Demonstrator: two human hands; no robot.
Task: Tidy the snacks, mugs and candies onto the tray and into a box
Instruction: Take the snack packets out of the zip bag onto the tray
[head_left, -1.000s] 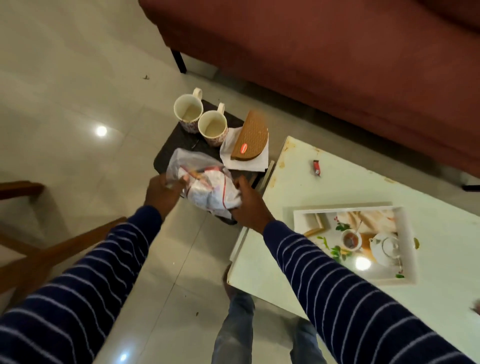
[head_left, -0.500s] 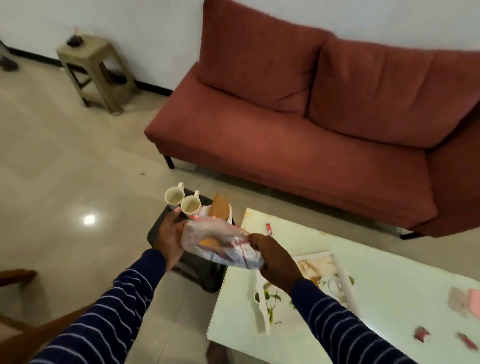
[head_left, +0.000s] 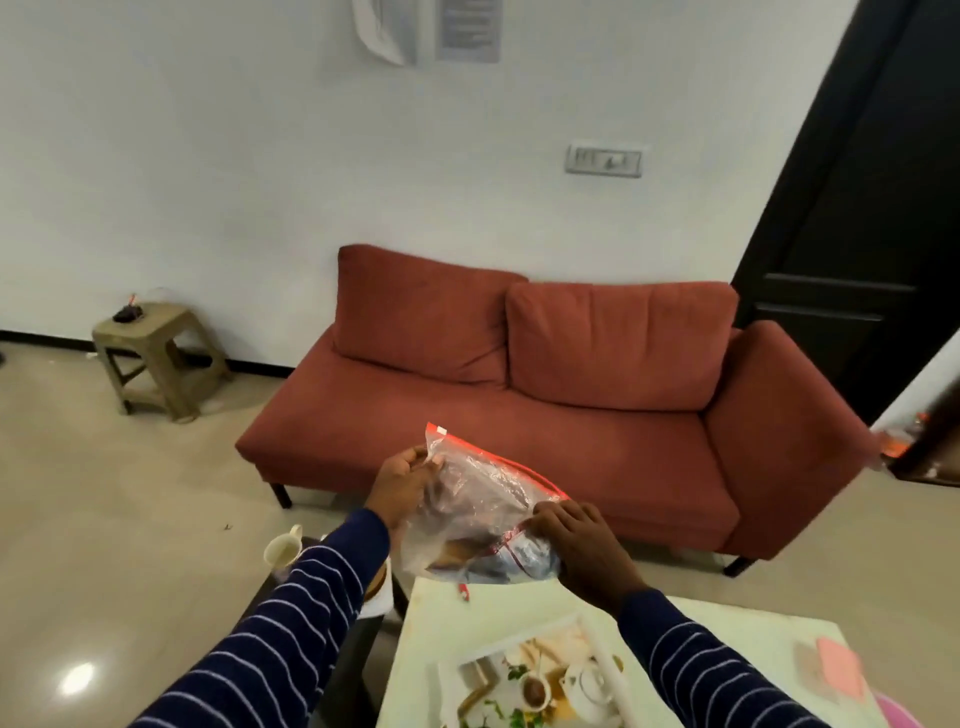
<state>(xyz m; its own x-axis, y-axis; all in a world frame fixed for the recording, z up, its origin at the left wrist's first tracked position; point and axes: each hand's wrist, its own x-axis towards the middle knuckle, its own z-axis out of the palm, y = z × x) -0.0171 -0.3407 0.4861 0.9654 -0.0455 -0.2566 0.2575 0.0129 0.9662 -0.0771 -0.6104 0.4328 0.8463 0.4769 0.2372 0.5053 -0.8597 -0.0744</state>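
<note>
Over on the left, a cream ceramic mug (head_left: 281, 549) stands on the low dark side table (head_left: 347, 670), half hidden behind a navy striped sleeve; that forearm passes just above and beside it, so a careless drop of the elbow could knock it off onto the tiled floor.

The left hand (head_left: 402, 483) is closed around one upper corner of a clear plastic zip bag with a red seal strip (head_left: 480, 512), and the bag hangs in the air between the two hands, above the near edge of the white counter (head_left: 519, 613). Dark and orange-brown snacks bunch up in its lower part. I cannot tell whether the red seal is pressed shut all along its length; if it is gaping, tilting the bag toward that edge could let the contents slide out. The film itself is thin and slack, so a grip on a corner only could slip once the weight shifts.

The right hand (head_left: 579, 540) clamps the bag's lower right end, fingers curled over the plastic. Below it lies the white rectangular tray with a printed tea-set picture (head_left: 602, 631). A small red wrapped candy (head_left: 464, 592) sits on the counter just under the bag, close to the edge, and a low sweep of the bag might brush it off.
</note>
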